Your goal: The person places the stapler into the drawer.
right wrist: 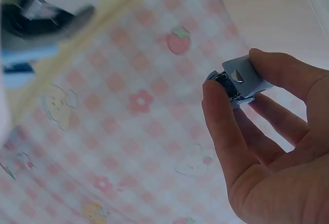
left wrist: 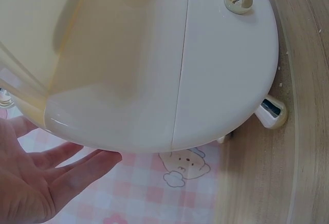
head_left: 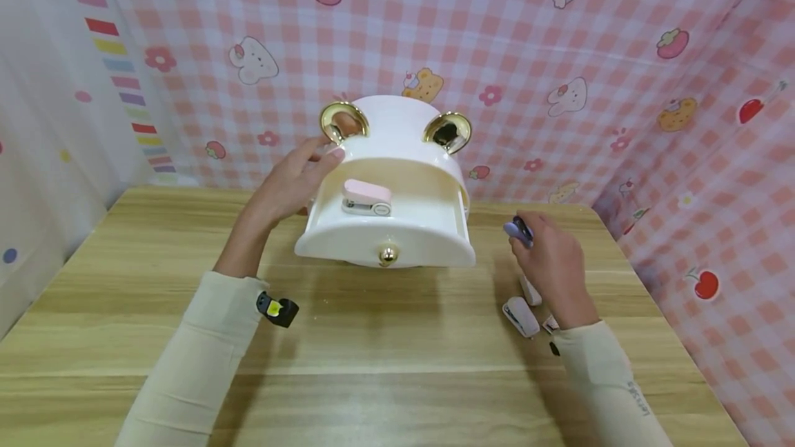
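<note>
A white bear-shaped desktop drawer box (head_left: pixel 397 130) with gold-rimmed ears stands at the back of the table, its upper drawer (head_left: pixel 348 243) pulled out. In that drawer sits a pink mini stapler (head_left: pixel 368 193). My left hand (head_left: pixel 292 181) rests against the box's left side near the ear; the left wrist view shows its fingers (left wrist: pixel 85 175) fairly straight along the edge. Right of the box, my right hand (head_left: pixel 555 264) is raised over the table and pinches a blue-purple mini stapler (right wrist: pixel 247 80) between thumb and fingertips.
Below my right hand, several small staplers lie on the wooden table, among them a pale one (head_left: pixel 522 316); the hand partly hides the others. A pink checked cloth (head_left: pixel 385 40) hangs behind and to the right. The drawer's gold knob (head_left: pixel 388 254) points toward me.
</note>
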A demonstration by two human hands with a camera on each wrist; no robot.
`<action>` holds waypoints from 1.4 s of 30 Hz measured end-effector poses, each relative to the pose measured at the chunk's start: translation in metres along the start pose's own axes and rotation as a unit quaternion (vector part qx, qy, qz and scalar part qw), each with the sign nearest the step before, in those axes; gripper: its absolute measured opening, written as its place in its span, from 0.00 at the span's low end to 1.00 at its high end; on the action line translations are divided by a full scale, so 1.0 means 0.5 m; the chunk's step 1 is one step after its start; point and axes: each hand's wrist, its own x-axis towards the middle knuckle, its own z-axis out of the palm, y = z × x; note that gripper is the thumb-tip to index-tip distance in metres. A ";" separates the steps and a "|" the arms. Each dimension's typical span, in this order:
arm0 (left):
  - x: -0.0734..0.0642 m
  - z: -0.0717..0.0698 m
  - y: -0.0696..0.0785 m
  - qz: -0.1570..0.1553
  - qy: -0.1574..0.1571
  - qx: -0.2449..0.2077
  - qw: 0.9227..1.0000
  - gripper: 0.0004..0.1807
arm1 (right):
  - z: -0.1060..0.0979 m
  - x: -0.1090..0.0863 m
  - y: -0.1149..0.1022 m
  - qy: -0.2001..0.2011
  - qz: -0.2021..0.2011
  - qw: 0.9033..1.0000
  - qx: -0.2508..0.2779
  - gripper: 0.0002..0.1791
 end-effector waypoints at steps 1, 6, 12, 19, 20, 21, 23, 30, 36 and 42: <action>0.000 0.000 0.000 0.000 0.000 -0.001 1.000 0.40 | -0.006 0.004 -0.003 0.005 0.000 1.000 -0.001 0.20; 0.000 0.000 -0.001 -0.002 0.000 -0.001 1.000 0.41 | -0.042 0.020 -0.017 0.025 -0.001 1.000 0.006 0.19; 0.003 0.001 -0.004 -0.005 0.001 -0.001 1.000 0.43 | -0.079 0.038 -0.027 0.065 -0.024 0.998 0.010 0.19; 0.002 -0.002 -0.005 -0.006 -0.001 -0.002 1.000 0.42 | -0.110 0.049 -0.049 0.077 -0.036 0.996 0.033 0.21; 0.001 -0.002 -0.005 -0.006 -0.001 -0.001 1.000 0.43 | -0.114 0.051 -0.053 0.079 -0.040 0.995 0.036 0.21; 0.001 -0.003 -0.005 -0.006 0.000 -0.001 1.000 0.42 | -0.117 0.053 -0.058 0.080 -0.044 0.995 0.039 0.21; 0.000 -0.003 -0.004 -0.005 0.001 -0.001 1.000 0.42 | -0.124 0.058 -0.068 0.081 -0.055 0.994 0.048 0.22; -0.001 -0.003 -0.001 -0.004 0.003 -0.002 1.000 0.42 | -0.140 0.073 -0.103 0.085 -0.077 0.991 0.070 0.20; 0.001 -0.003 0.000 -0.004 0.004 -0.005 1.000 0.42 | -0.147 0.089 -0.126 0.096 -0.101 0.987 0.083 0.20; -0.001 -0.004 -0.004 -0.010 0.003 -0.009 1.000 0.42 | -0.155 0.100 -0.152 0.083 -0.118 0.985 0.098 0.21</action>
